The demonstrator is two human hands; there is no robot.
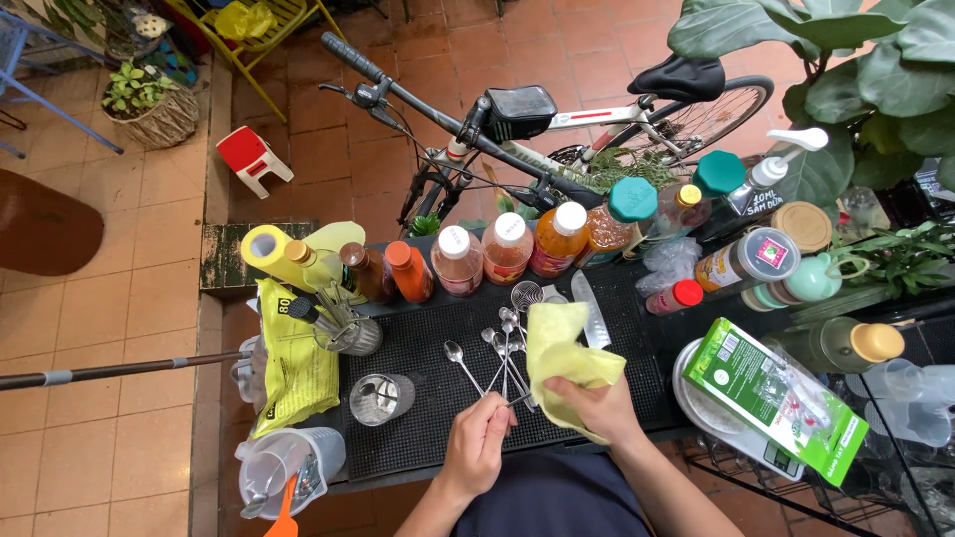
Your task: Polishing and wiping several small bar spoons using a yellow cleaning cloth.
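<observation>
1. My left grip (479,443) was pinched on the handles of a bunch of thin metal spoons (502,348), which fanned out over the ribbed black mat (428,358) on the tabletop.
2. My right grip (595,406) was pressed together on a soft, crumpled yellow cloth (560,348), just right of the spoons.
3. Left of the spoons lay a flat yellow pouch (293,373) with dark print.
4. Well right of them lay a green-and-white carton (771,398).
5. Beyond them stood a row of capped orange bottles (507,249).
6. Near-left stood a clear ribbed glass (381,398).
</observation>
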